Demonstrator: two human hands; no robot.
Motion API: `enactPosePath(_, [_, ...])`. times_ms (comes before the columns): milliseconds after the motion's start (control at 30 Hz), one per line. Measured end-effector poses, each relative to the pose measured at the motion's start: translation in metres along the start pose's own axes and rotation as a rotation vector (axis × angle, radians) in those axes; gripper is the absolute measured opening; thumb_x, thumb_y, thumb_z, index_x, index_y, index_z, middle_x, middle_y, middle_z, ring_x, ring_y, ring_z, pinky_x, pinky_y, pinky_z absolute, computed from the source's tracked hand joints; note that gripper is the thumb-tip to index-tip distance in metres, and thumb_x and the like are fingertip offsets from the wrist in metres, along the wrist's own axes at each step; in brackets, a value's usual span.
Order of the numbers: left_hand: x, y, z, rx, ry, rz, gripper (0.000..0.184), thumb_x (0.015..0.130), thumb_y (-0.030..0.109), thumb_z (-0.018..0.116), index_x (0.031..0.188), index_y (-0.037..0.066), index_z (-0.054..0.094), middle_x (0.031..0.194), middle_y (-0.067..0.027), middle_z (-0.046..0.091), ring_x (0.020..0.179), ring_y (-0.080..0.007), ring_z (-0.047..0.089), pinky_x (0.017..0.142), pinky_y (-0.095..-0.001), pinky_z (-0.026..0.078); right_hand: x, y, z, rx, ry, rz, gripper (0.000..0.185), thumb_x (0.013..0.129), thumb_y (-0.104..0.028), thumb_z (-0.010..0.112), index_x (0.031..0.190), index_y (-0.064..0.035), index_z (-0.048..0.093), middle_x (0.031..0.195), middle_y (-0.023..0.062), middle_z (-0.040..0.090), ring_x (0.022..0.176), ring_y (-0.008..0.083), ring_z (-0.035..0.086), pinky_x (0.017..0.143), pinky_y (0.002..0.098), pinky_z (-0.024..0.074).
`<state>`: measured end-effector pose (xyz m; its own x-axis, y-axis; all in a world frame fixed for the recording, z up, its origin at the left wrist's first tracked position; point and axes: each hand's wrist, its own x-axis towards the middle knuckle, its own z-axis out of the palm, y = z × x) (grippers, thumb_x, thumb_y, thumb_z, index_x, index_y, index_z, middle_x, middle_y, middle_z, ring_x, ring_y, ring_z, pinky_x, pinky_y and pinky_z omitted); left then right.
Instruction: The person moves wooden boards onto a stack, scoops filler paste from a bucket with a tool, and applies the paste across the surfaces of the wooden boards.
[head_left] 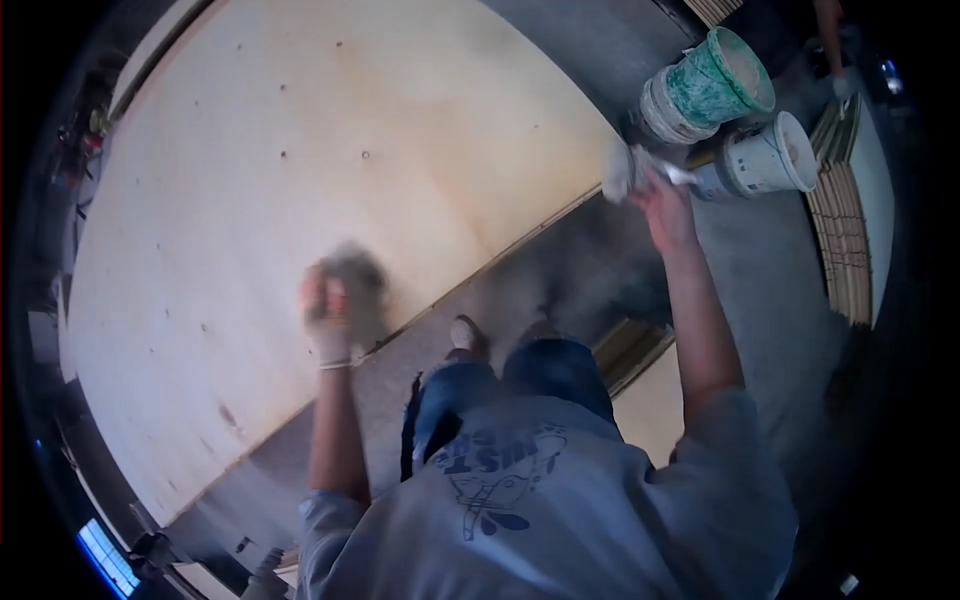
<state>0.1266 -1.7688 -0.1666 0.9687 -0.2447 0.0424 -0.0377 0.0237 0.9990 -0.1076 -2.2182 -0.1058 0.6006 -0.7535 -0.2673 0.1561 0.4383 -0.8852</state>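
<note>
Over the lower part of a large pale board (450,120), my left hand (328,305) is closed round a dark, blurred object (358,285); its exact kind is hard to make out. My right hand (663,205) is stretched to the board's right corner, its fingers closed on a whitish, motion-smeared tool (640,172). Just right of that hand stand a green bucket (705,90) and a white bucket (765,160), both smeared with pale material. Small dark spots dot the board's face.
Stacked sheets (840,230) stand at the right edge. Another person's arm (830,40) shows at the top right. Below the board are my legs and shoes on the grey floor (770,280). A pale panel (650,405) lies beside my right leg.
</note>
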Motion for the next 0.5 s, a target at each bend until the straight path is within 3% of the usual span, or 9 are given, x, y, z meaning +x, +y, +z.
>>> enactPosePath(67, [0.016, 0.027, -0.053, 0.550, 0.059, 0.010, 0.037, 0.089, 0.003, 0.052, 0.125, -0.002, 0.048, 0.116, -0.0077, 0.052, 0.095, -0.0124, 0.053, 0.081, -0.0251, 0.047, 0.079, 0.021, -0.002, -0.142, 0.107, 0.115, 0.029, 0.087, -0.012, 0.059, 0.114, -0.0047, 0.054, 0.110, 0.0062, 0.059, 0.093, 0.0211, 0.063, 0.073, 0.0363, 0.0554])
enactPosePath(100, [0.018, 0.023, -0.075, 0.418, 0.120, 0.091, 0.038, 0.089, 0.002, 0.051, 0.126, -0.002, 0.047, 0.109, -0.0063, 0.056, 0.089, -0.0128, 0.055, 0.079, -0.0256, 0.047, 0.101, 0.017, 0.010, -0.340, 0.167, 0.054, 0.027, 0.086, -0.014, 0.059, 0.110, -0.0036, 0.056, 0.109, 0.0088, 0.061, 0.090, 0.0228, 0.063, 0.071, 0.0367, 0.0547])
enactPosePath(133, [0.016, 0.020, -0.101, 0.118, 0.114, -0.076, 0.039, 0.089, 0.002, 0.051, 0.127, -0.003, 0.046, 0.113, -0.0069, 0.054, 0.092, -0.0135, 0.055, 0.083, -0.0256, 0.046, 0.121, 0.013, 0.026, -0.536, 0.221, -0.014, 0.026, 0.085, -0.017, 0.060, 0.106, -0.0025, 0.058, 0.107, 0.0114, 0.062, 0.087, 0.0244, 0.064, 0.070, 0.0372, 0.0540])
enactPosePath(233, [0.007, 0.040, -0.096, 0.482, 0.265, -0.112, 0.037, 0.091, 0.008, 0.052, 0.126, -0.002, 0.048, 0.120, -0.0075, 0.050, 0.103, -0.0144, 0.051, 0.090, -0.0257, 0.042, 0.149, -0.035, 0.075, -1.501, -0.140, -0.188, 0.024, 0.083, -0.023, 0.060, 0.095, -0.0017, 0.062, 0.098, 0.0169, 0.064, 0.085, 0.0304, 0.063, 0.070, 0.0398, 0.0510])
enactPosePath(333, [-0.001, 0.012, -0.121, 0.588, 0.347, -0.055, 0.036, 0.092, 0.013, 0.052, 0.125, 0.000, 0.051, 0.121, -0.0096, 0.050, 0.107, -0.0170, 0.052, 0.091, -0.0280, 0.042, 0.128, -0.013, 0.042, -1.499, -0.419, -0.332, 0.024, 0.083, -0.025, 0.059, 0.089, -0.0024, 0.063, 0.091, 0.0195, 0.063, 0.085, 0.0353, 0.061, 0.071, 0.0421, 0.0485])
enactPosePath(367, [0.006, 0.003, -0.126, 0.548, 0.387, 0.000, 0.037, 0.091, 0.014, 0.054, 0.125, -0.001, 0.050, 0.121, -0.0107, 0.051, 0.107, -0.0185, 0.052, 0.092, -0.0289, 0.042, 0.103, -0.007, 0.031, -1.505, -0.496, -0.507, 0.020, 0.082, -0.023, 0.058, 0.087, -0.0037, 0.063, 0.089, 0.0173, 0.064, 0.086, 0.0355, 0.061, 0.072, 0.0422, 0.0482])
enactPosePath(400, [0.013, 0.000, -0.129, 0.507, 0.445, 0.061, 0.038, 0.090, 0.015, 0.055, 0.125, -0.001, 0.050, 0.121, -0.0117, 0.051, 0.108, -0.0200, 0.052, 0.092, -0.0299, 0.042, 0.068, -0.011, 0.040, -1.611, -0.455, -0.400, 0.018, 0.082, -0.019, 0.057, 0.091, -0.0051, 0.065, 0.093, 0.0168, 0.063, 0.088, 0.0350, 0.060, 0.075, 0.0415, 0.0478])
enactPosePath(433, [0.028, 0.004, -0.122, 0.681, 0.460, 0.099, 0.039, 0.089, 0.017, 0.056, 0.123, 0.000, 0.052, 0.121, -0.0130, 0.050, 0.107, -0.0235, 0.053, 0.091, -0.0318, 0.043, 0.056, 0.006, 0.024, -1.518, -0.498, -0.721, 0.020, 0.082, -0.015, 0.056, 0.096, -0.0066, 0.066, 0.093, 0.0160, 0.063, 0.088, 0.0345, 0.060, 0.077, 0.0418, 0.0478])
enactPosePath(500, [0.070, 0.006, -0.102, 1.029, 0.484, 0.037, 0.043, 0.087, 0.025, 0.054, 0.124, 0.003, 0.051, 0.126, -0.0149, 0.047, 0.111, -0.0289, 0.050, 0.094, -0.0366, 0.040, 0.032, 0.006, 0.050, -1.427, -0.491, -0.534, 0.020, 0.082, -0.012, 0.058, 0.099, -0.0058, 0.066, 0.092, 0.0155, 0.064, 0.085, 0.0321, 0.062, 0.077, 0.0392, 0.0486])
